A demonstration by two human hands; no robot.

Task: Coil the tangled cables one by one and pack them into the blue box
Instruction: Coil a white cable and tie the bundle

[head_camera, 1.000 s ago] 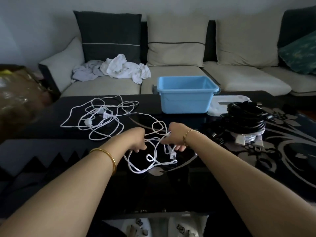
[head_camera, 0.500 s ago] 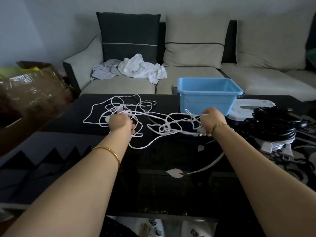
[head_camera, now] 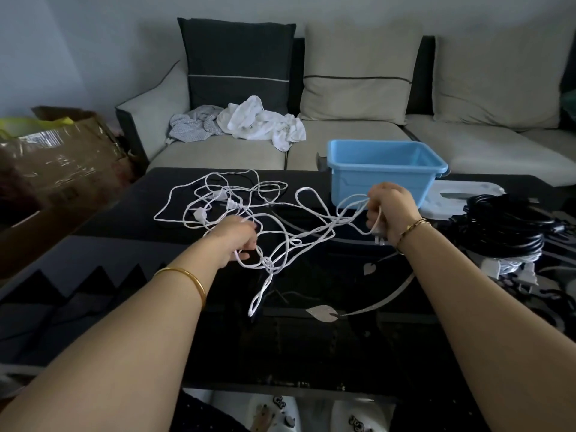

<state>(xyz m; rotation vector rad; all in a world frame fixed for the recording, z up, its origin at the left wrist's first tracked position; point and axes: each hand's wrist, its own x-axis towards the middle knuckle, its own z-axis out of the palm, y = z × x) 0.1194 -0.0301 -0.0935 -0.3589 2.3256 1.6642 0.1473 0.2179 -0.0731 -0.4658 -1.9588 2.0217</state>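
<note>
Centre of frame, on dark table (head_camera: 311,347): saw white cable tangle (head_camera: 218,188) sprawled, loops running from left of centre across to right. Clenched left hand (head_camera: 238,241) round strand just upper left of tight knot (head_camera: 268,263). Gripped more strands in right hand (head_camera: 391,210), right in front of blue box (head_camera: 374,188), upper right of centre. Spotted nothing inside box from this angle. Risky bit imo: pulling hands apart would probably cinch knot harder. Could also whip loose plugs (head_camera: 232,203) around, or snag black cable coil (head_camera: 508,226) at right edge.
</note>
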